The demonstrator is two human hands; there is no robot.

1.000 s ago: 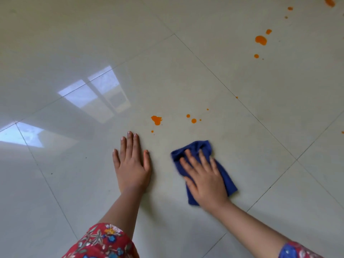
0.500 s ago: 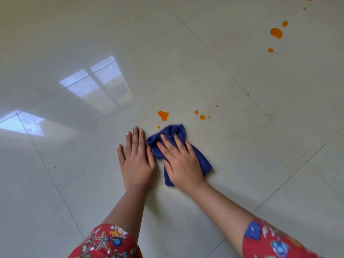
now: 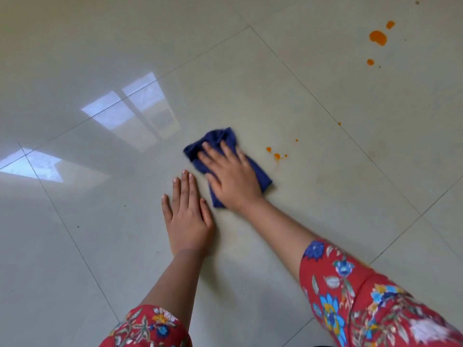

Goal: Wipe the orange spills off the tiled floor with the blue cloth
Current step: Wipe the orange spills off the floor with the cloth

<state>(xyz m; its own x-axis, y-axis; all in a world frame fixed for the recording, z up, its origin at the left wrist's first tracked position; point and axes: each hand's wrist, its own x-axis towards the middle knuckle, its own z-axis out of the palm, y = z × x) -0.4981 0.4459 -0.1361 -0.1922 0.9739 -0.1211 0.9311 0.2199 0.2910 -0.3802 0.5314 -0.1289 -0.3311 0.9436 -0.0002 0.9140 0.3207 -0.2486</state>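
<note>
right hand (image 3: 231, 177), fingers spread flat, pressing blue cloth (image 3: 258, 171); left hand (image 3: 186, 211) flat on tiled floor (image 3: 325, 209).

We press our right hand (image 3: 231, 177) palm down on the blue cloth (image 3: 218, 137), fingers straight and spread, the bare forearm reaching forward from a red floral sleeve (image 3: 363, 296). Our left hand (image 3: 188, 214) lies flat just beside the cloth's near left edge, fingers straight and close together.
</note>
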